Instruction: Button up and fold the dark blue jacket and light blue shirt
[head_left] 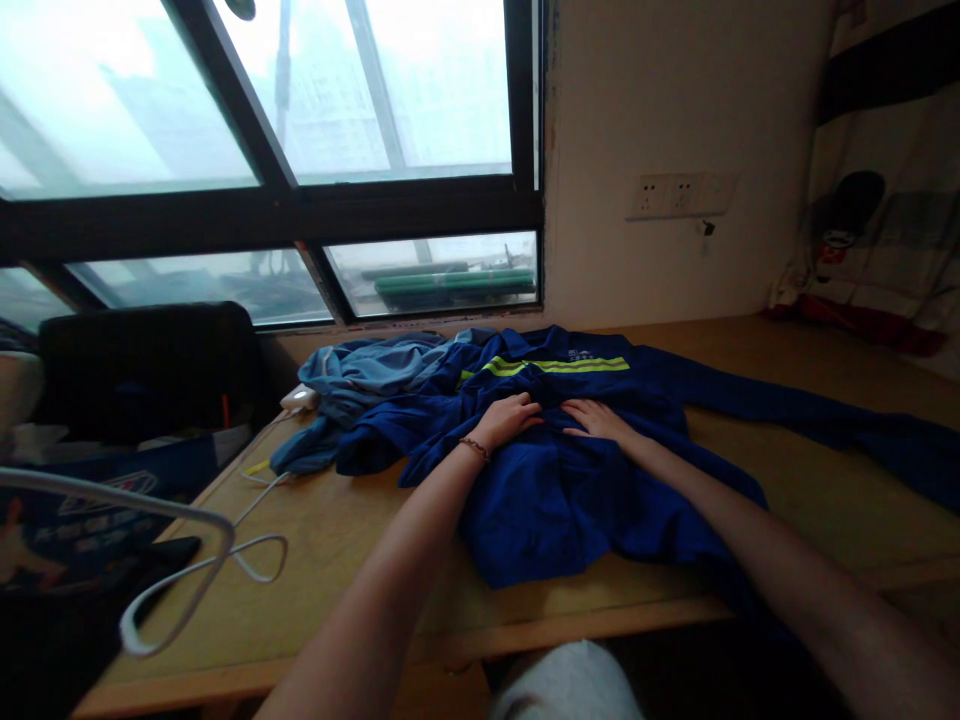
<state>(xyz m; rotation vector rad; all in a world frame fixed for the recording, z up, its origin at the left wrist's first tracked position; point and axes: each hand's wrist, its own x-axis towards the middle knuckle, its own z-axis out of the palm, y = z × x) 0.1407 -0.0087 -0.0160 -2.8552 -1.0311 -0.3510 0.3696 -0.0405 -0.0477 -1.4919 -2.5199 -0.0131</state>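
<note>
A dark blue work jacket with a yellow-green reflective stripe and small white lettering lies spread and rumpled on the wooden table. My left hand, with a beaded bracelet at the wrist, rests on the middle of the jacket, fingers stretched over the cloth. Close beside it, my right hand lies on the same cloth with its fingers apart. One long sleeve reaches off to the right. Against the jacket's left side is a bunched lighter blue garment.
The wooden table stands below a dark-framed window. A white power strip sits at its left edge, with a looping white cable. A black bag is at left, a patterned curtain at right.
</note>
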